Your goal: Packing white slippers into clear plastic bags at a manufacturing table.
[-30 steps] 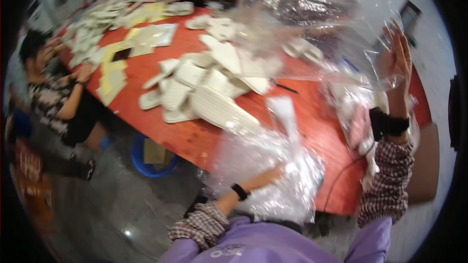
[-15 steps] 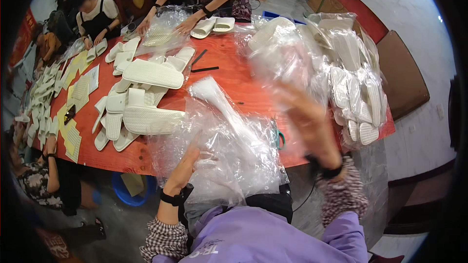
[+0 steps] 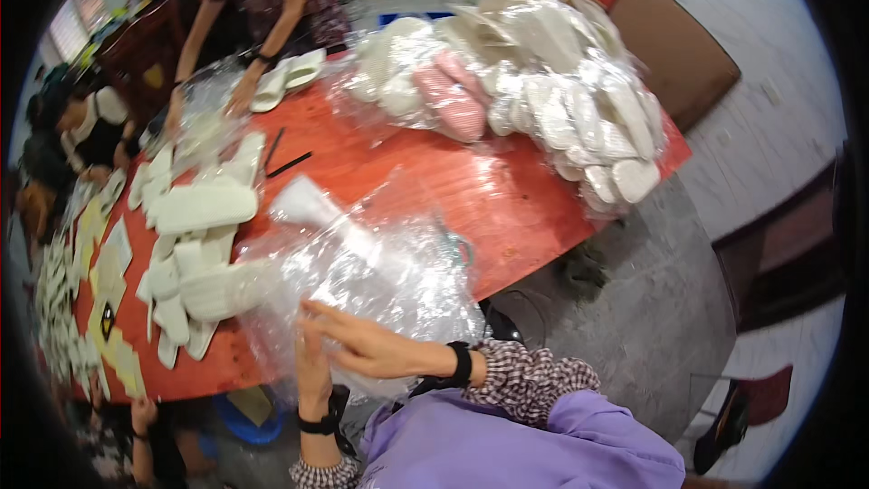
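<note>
My left hand is upright at the near edge of a pile of clear plastic bags, its fingers closed on the bag film. Across its fingertips reaches my right hand, fingers stretched out flat and holding nothing that I can see. The bags spread over the table edge in front of me, partly covered by my hands. A bunched whitish strip of plastic lies at their far side. Left of the bags is a heap of cream slippers, a few touching the film.
Bagged slippers pile up at the red table's far right, with a pink pair among them. Green-handled scissors lie beside the bags. Black strips lie mid-table. Across, a co-worker's hands handle a bag. A blue basin stands below.
My right hand has swung in from the right side of the table to meet my left hand at the bags. The whole view has turned toward the right.
</note>
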Tool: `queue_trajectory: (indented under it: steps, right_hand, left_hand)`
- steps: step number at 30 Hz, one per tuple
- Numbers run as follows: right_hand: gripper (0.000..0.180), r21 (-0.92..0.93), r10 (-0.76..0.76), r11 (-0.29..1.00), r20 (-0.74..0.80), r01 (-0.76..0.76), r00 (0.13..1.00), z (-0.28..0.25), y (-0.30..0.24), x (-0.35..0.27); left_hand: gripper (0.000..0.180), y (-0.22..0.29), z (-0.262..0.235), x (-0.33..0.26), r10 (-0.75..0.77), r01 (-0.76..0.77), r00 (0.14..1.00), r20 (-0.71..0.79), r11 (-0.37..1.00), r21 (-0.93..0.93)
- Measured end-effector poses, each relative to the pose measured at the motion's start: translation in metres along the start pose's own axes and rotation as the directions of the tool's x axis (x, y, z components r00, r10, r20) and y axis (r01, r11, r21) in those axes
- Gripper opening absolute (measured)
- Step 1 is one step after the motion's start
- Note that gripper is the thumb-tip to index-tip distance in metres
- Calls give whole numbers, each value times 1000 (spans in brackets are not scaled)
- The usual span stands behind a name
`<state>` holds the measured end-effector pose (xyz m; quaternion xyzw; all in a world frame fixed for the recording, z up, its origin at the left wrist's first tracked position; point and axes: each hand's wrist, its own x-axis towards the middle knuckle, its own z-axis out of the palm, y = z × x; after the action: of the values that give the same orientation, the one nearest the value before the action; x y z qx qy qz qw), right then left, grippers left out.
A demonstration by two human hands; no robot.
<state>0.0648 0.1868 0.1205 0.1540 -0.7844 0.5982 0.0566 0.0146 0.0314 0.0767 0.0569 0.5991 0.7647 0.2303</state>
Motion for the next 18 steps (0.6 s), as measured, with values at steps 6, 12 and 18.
queue_trajectory:
  steps: [6, 12, 18]
  right_hand:
    - [73, 131, -63, 990, 120, 47, 991, -15, 2, -10]
    - [41, 475, 276, 878, -402, -59, 873, -132, 60, -40]
    - [80, 686, 732, 635, -681, 356, 6, -345, 159, -107]
  left_hand:
    - [52, -1, 2, -10, -60, 58, 998, 33, 997, 48]
    - [48, -1, -8, -2, -230, 208, 971, -65, 946, -249]
    - [49, -6, -8, -2, -286, 229, 950, -127, 913, -337]
